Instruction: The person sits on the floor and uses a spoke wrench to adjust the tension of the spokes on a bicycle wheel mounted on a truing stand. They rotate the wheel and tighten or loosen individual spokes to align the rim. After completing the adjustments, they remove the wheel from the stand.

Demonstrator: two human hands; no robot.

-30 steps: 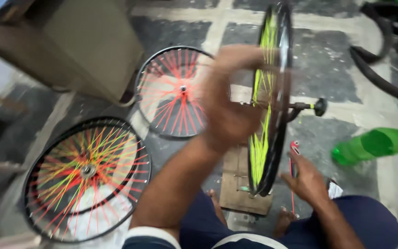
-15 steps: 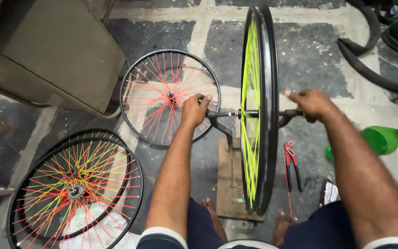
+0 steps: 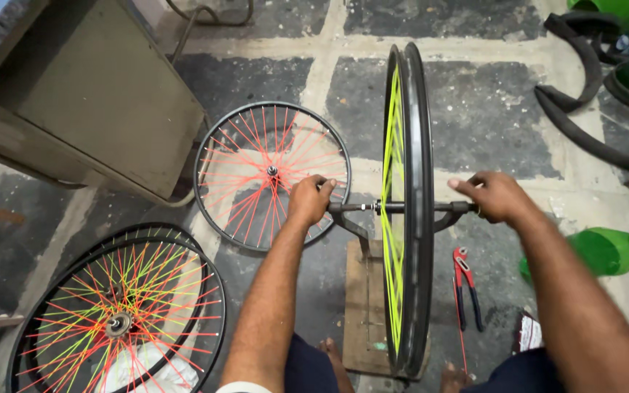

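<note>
Both hands grip the axle ends: left hand (image 3: 309, 201) and right hand (image 3: 495, 196) closed around them, the yellow-spoked wheel (image 3: 404, 211) upright at frame centre on its wooden stand (image 3: 367, 306). If either grip slips, the wheel could tip off the stand onto the red pliers (image 3: 464, 285) lower right.

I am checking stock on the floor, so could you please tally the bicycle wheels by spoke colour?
Yellow-green spokes: 1, the upright wheel on the stand, left hand and right hand at its axle ends.
Red spokes: 1, the red-spoked wheel lying flat.
Mixed red, yellow and green spokes: 1, the mixed-spoke wheel at front left.
Total: 3.
</note>
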